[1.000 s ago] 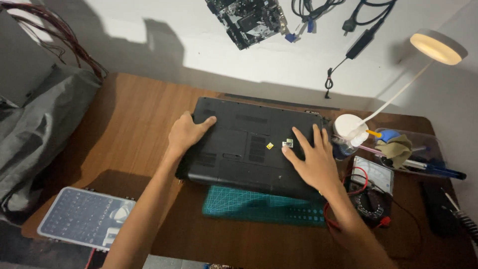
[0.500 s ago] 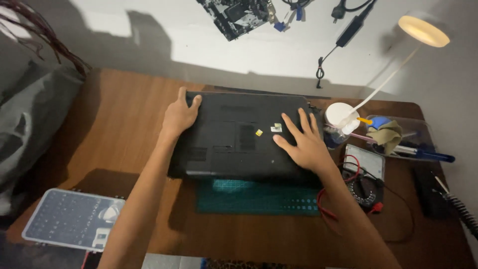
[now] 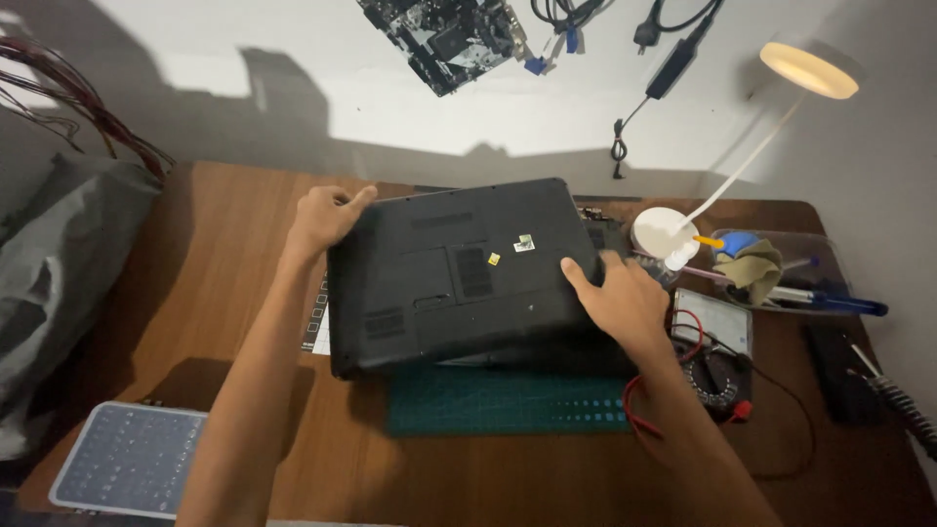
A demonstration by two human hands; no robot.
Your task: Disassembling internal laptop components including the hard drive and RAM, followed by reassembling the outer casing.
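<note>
A black laptop lies bottom side up over a green cutting mat on the wooden desk. Its left side is lifted and tilted, showing a pale edge beneath. My left hand grips the laptop's far left corner. My right hand holds the right edge, thumb on the underside panel. Two small stickers sit near the middle of the panel.
A white desk lamp stands at the right, beside a clear tray with tools and a cloth. A multimeter with red leads lies near my right wrist. A grey keypad sits front left. A circuit board hangs on the wall.
The laptop has been lifted at its left side and turned slightly. My left hand moved from the top panel to the far left corner, and my right hand slid to the right edge.
</note>
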